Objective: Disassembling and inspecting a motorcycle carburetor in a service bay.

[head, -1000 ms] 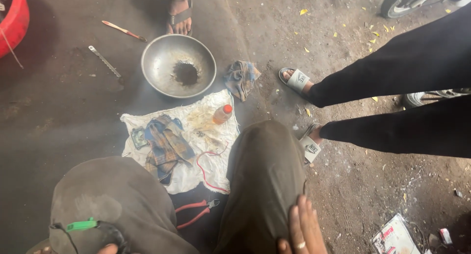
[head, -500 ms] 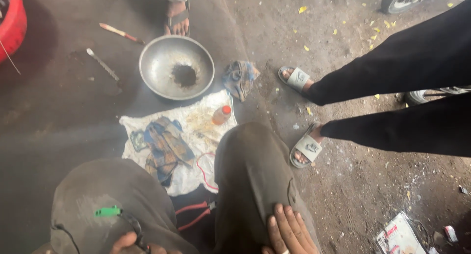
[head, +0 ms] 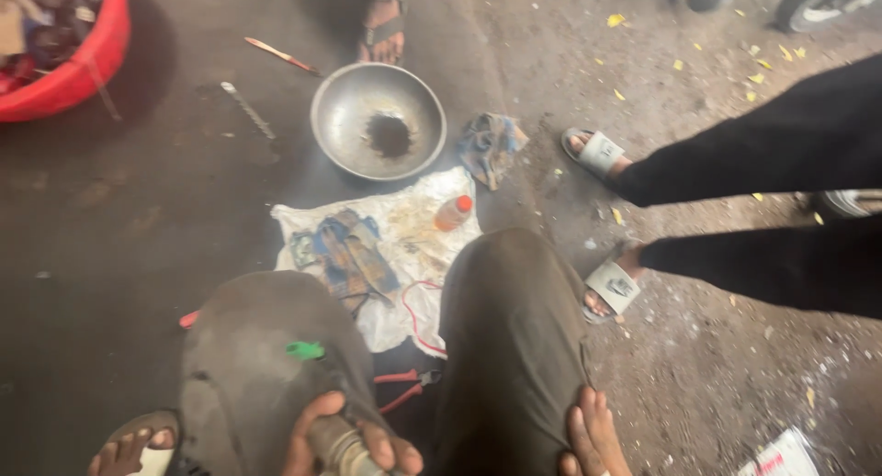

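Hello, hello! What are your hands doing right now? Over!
Left hand gripping a metal cylinder part on the left knee. Right hand flat on the right knee, holding nothing. Red-handled pliers on the ground between the knees; white cloth ahead.

knees (head: 514, 347) ahead, bare floor (head: 138, 219) left
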